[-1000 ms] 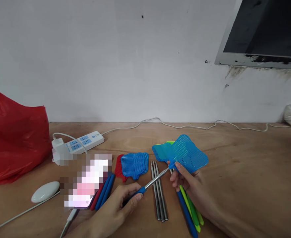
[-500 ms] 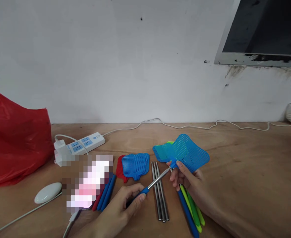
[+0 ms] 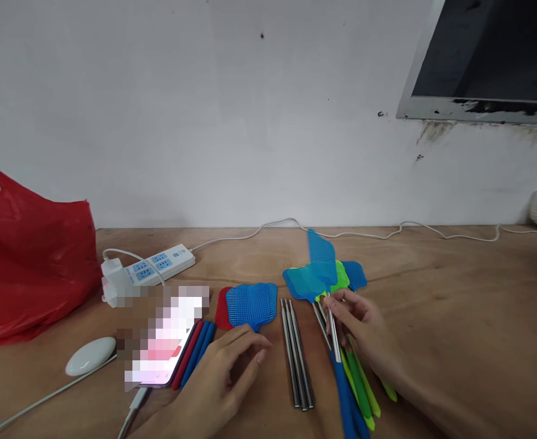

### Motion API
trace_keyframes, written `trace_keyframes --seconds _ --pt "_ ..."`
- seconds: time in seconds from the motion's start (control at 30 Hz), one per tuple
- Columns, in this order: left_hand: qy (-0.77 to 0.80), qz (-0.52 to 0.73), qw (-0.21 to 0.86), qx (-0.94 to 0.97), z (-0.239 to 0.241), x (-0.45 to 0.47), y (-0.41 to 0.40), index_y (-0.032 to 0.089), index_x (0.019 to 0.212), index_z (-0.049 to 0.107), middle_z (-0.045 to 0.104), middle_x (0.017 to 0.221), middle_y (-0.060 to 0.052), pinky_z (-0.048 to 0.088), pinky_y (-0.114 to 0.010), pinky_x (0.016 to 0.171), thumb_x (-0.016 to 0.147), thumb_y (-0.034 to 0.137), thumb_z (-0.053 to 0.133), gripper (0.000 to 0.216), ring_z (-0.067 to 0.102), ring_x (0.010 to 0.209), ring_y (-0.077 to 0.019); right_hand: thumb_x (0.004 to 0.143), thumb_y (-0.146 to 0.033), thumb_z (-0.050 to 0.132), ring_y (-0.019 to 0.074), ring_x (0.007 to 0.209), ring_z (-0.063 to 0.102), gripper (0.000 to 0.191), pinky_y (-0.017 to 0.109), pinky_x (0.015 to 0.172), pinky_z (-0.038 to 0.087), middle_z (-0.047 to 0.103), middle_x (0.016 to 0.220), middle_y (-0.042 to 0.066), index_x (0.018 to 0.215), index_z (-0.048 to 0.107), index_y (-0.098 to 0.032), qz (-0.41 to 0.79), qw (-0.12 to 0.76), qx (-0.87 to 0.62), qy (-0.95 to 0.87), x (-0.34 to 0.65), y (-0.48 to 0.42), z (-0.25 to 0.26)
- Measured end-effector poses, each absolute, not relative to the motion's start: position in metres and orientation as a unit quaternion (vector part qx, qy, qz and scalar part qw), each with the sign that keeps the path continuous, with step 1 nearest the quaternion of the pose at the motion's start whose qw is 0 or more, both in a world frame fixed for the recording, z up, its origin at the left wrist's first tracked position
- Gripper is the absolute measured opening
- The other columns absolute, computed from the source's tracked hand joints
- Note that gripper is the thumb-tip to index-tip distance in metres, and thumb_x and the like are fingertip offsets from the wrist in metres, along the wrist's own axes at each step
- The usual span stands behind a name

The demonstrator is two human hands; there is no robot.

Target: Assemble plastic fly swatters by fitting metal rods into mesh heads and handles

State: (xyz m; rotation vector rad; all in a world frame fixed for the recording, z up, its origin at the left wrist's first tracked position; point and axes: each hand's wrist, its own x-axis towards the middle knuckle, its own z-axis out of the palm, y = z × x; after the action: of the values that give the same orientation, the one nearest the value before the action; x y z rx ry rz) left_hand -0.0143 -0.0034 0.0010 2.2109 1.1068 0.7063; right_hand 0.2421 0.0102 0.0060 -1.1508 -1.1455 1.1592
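My right hand (image 3: 364,329) pinches the metal shaft of a blue fly swatter (image 3: 322,259), just below its mesh head. The swatter's blue grip points toward me, over a pile of other swatters with blue and green heads (image 3: 342,277) and green grips (image 3: 359,387). My left hand (image 3: 220,378) is open and holds nothing, its thumb and fingers apart. It hovers in front of loose blue swatter heads (image 3: 252,302) and a red head (image 3: 222,311). Several metal rods (image 3: 298,360) lie between my hands. Left of my left hand are blue grips (image 3: 199,350) and a red grip (image 3: 186,356).
A phone with a blurred screen (image 3: 172,335) lies at left, beside a white oval device (image 3: 91,356). Behind them is a power strip (image 3: 172,262) with a cable along the wall. A red plastic bag (image 3: 35,268) stands at the far left.
My left hand has let go of the swatter's blue grip. My right hand has turned the swatter upright and brought it over the pile, its grip now toward me.
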Motion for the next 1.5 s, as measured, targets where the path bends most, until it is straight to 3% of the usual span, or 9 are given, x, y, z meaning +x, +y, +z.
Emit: trace_keyframes --seconds 0.13,0.27,0.43,0.67,0.83,0.97,1.13,1.3,1.5 --pt "0.419 0.264 0.233 0.837 0.000 -0.016 -0.001 0.026 0.101 0.063 0.066 0.097 -0.002 0.047 -0.032 0.078 0.101 0.026 0.042 0.021 0.063 0.087 -0.0212 0.072 -0.059 0.075 0.0145 0.041 0.052 0.042 0.024 0.041 0.034 0.059 0.048 -0.004 0.082 0.063 -0.020 0.414 0.506 -0.535 -0.536 0.244 0.013 0.000" --pt "0.422 0.258 0.220 0.841 -0.003 -0.015 -0.002 0.025 0.098 0.061 0.065 0.099 -0.002 0.047 -0.035 0.082 0.101 0.023 0.042 0.019 0.062 0.091 -0.0220 0.080 -0.049 0.068 0.0139 0.042 0.046 0.029 0.026 0.048 0.032 0.050 0.044 -0.008 0.082 0.060 -0.021 0.290 0.471 -0.558 -0.619 0.246 0.017 -0.010" --pt "0.422 0.241 0.218 0.846 -0.002 -0.014 -0.002 0.024 0.096 0.060 0.064 0.100 -0.003 0.048 -0.036 0.082 0.100 0.022 0.040 0.020 0.061 0.091 -0.0220 0.087 -0.036 0.060 0.0136 0.043 0.044 0.015 0.026 0.051 0.029 0.050 0.045 -0.009 0.084 0.058 -0.022 0.201 0.409 -0.560 -0.692 0.251 0.021 -0.020" --pt "0.425 0.232 0.206 0.850 -0.003 -0.015 -0.001 0.023 0.091 0.058 0.063 0.096 -0.004 0.048 -0.037 0.079 0.099 0.021 0.038 0.021 0.060 0.088 -0.0230 0.090 -0.032 0.056 0.0159 0.048 0.054 0.022 0.027 0.050 0.032 0.059 0.054 -0.002 0.081 0.074 -0.023 0.146 0.368 -0.552 -0.734 0.251 0.022 -0.027" --pt "0.435 0.228 0.201 0.848 -0.002 -0.015 -0.001 0.023 0.087 0.056 0.063 0.093 -0.004 0.049 -0.035 0.074 0.098 0.022 0.038 0.021 0.061 0.086 -0.0233 0.088 -0.028 0.059 0.0161 0.053 0.057 0.016 0.028 0.054 0.037 0.063 0.062 -0.002 0.088 0.074 -0.023 0.111 0.349 -0.547 -0.753 0.248 0.018 -0.024" --pt "0.432 0.233 0.187 0.851 -0.003 -0.015 -0.001 0.023 0.089 0.056 0.063 0.094 -0.004 0.051 -0.036 0.076 0.099 0.022 0.038 0.021 0.062 0.086 -0.0228 0.084 -0.023 0.063 0.0187 0.066 0.063 0.010 0.029 0.059 0.041 0.066 0.079 0.002 0.087 0.072 -0.023 0.064 0.305 -0.537 -0.784 0.248 0.016 -0.022" --pt "0.424 0.234 0.124 0.866 -0.008 -0.016 0.000 0.023 0.105 0.058 0.064 0.110 -0.007 0.054 -0.042 0.085 0.099 0.022 0.039 0.019 0.063 0.098 -0.0250 0.085 -0.018 0.061 0.0195 0.072 0.064 0.012 0.030 0.061 0.042 0.066 0.089 0.003 0.086 0.072 -0.023 0.044 0.272 -0.538 -0.797 0.250 0.015 -0.021" --pt "0.454 0.229 -0.080 0.857 -0.028 -0.021 0.005 0.020 0.134 0.051 0.053 0.144 -0.015 0.045 -0.062 0.103 0.098 0.040 0.051 0.042 0.046 0.135 -0.0391 0.087 -0.017 0.059 0.0192 0.074 0.065 0.013 0.030 0.062 0.042 0.065 0.088 0.003 0.086 0.071 -0.022 0.054 0.266 -0.531 -0.803 0.251 0.015 -0.019" --pt "0.471 0.192 -0.161 0.846 -0.046 -0.027 0.001 0.021 0.145 0.045 0.048 0.152 -0.015 0.047 -0.064 0.102 0.098 0.056 0.048 0.059 0.042 0.139 -0.0412 0.089 -0.017 0.057 0.0175 0.071 0.064 0.015 0.030 0.060 0.041 0.066 0.087 0.002 0.086 0.070 -0.023 0.061 0.266 -0.531 -0.802 0.251 0.015 -0.019"
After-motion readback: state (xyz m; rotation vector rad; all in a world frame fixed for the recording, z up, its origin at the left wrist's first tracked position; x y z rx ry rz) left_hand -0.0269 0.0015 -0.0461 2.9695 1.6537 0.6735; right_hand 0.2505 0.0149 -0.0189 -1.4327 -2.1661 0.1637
